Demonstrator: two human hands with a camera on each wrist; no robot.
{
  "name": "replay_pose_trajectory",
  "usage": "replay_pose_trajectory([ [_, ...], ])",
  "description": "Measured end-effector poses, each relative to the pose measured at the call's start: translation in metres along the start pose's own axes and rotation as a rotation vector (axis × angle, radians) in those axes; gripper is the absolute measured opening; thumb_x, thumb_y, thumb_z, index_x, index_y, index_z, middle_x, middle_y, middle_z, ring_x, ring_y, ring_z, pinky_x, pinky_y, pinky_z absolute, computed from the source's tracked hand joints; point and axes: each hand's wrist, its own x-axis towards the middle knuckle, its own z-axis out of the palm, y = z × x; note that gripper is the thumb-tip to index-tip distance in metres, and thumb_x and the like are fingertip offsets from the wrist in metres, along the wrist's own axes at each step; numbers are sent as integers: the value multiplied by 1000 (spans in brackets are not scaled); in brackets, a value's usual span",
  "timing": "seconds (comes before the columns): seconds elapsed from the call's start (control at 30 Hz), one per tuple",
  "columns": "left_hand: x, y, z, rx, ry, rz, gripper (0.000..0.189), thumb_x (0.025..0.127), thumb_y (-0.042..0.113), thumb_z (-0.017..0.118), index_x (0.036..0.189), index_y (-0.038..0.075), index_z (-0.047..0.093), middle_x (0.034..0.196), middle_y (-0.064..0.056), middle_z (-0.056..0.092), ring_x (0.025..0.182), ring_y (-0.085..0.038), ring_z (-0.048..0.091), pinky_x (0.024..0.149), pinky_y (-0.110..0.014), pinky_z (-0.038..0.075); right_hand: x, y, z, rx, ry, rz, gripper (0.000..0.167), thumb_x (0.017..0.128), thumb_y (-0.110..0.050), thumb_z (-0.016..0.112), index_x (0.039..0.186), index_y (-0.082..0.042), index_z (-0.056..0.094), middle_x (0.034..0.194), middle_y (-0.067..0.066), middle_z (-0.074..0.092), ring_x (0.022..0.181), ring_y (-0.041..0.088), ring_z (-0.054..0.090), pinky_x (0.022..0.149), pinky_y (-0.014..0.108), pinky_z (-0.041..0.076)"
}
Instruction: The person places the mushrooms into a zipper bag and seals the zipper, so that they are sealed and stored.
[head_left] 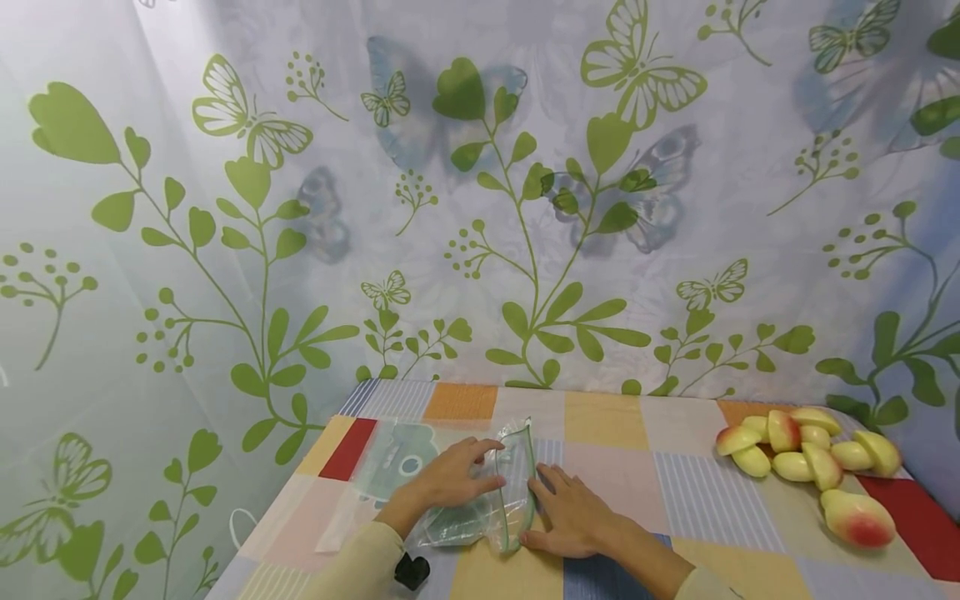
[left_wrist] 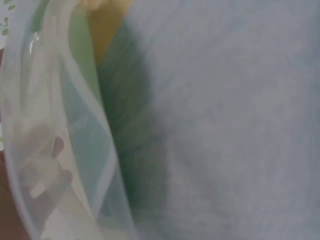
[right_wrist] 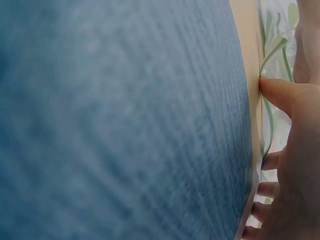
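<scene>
A clear plastic zip bag (head_left: 516,487) with green strips along its opening lies on the patchwork cloth, its mouth toward the right. My left hand (head_left: 459,477) is over the bag, thumb and fingers apart at the near strip of the mouth. In the left wrist view, the clear plastic (left_wrist: 90,130) rises close to the camera. My right hand (head_left: 573,515) lies along the right side of the mouth with its fingers spread. The right wrist view shows its thumb tip at a green strip (right_wrist: 272,52) and the other fingertips along the bag's edge.
Clear plastic with a green cartoon print (head_left: 401,454) lies flat on the left. Several yellow fruit-shaped pieces (head_left: 791,467) with red blushes are heaped at the right, a larger one (head_left: 858,518) in front. A leaf-and-butterfly curtain (head_left: 420,250) hangs behind the patchwork tablecloth (head_left: 712,508).
</scene>
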Motion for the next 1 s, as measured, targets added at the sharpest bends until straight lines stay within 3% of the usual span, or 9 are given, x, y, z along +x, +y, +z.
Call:
replay_pose_trajectory([
  [0.17, 1, 6, 0, 38, 25, -33, 67, 96, 61, 62, 148, 19, 56, 119, -5, 63, 104, -19, 64, 81, -41, 56, 0, -1, -2, -1, 5, -2, 92, 91, -68, 61, 149, 2, 50, 156, 27, 38, 143, 51, 36, 108, 68, 37],
  [0.33, 2, 14, 4, 168, 78, -83, 71, 90, 67, 66, 143, 19, 60, 123, -5, 64, 99, -20, 66, 74, -41, 57, 0, 0, -1, -2, 6, -6, 92, 91, -68, 60, 149, 3, 50, 156, 28, 38, 143, 51, 35, 108, 68, 37],
  [0.53, 3, 25, 8, 296, 94, -112, 76, 87, 63, 72, 141, 11, 61, 132, -9, 64, 110, -28, 67, 86, -44, 58, 0, 1, 2, -4, 5, 3, 94, 91, -70, 59, 150, 2, 49, 158, 27, 36, 143, 51, 35, 108, 68, 36],
  [0.77, 1, 32, 4, 317, 80, -110, 70, 85, 43, 78, 141, 6, 58, 132, -10, 63, 117, -27, 63, 92, -42, 56, 0, 1, 2, 3, 3, 1, 94, 91, -70, 59, 150, 2, 49, 157, 28, 36, 143, 51, 34, 108, 69, 36],
  [1.0, -2, 30, -3, 245, 69, -93, 69, 81, 26, 78, 142, 2, 58, 134, -11, 63, 118, -30, 63, 94, -44, 54, 0, -1, -1, 18, 10, -2, 94, 91, -69, 60, 150, 3, 49, 157, 29, 36, 143, 52, 35, 108, 69, 36],
])
